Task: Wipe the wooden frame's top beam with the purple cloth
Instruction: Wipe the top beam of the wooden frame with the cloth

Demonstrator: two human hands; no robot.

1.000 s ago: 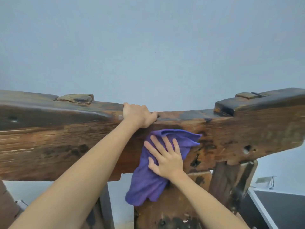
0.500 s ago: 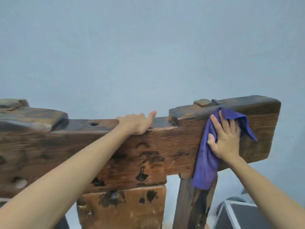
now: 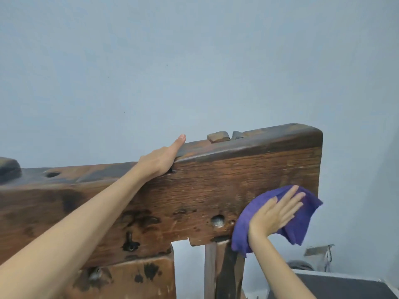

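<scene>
The dark wooden top beam (image 3: pixel 216 186) runs from the left edge to its squared right end. A purple cloth (image 3: pixel 302 221) lies flat against the beam's front face near the lower right corner, part of it hanging past the end. My right hand (image 3: pixel 274 214) presses the cloth to the wood with straight, spread fingers. My left hand (image 3: pixel 162 158) rests on the beam's top edge at a step in the wood, index finger stretched along the top.
A wooden post (image 3: pixel 224 270) and a wide plank (image 3: pixel 129 279) stand under the beam. A dark case with a pale rim (image 3: pixel 345 285) sits at the lower right. A plain grey-blue wall (image 3: pixel 194 61) is close behind. A wooden peg (image 3: pixel 218 136) sticks up from the beam's top.
My right hand and the cloth slid down from the beam's upper right edge to its lower right corner. My left hand shifted right along the top. The view moved closer to the beam's right end.
</scene>
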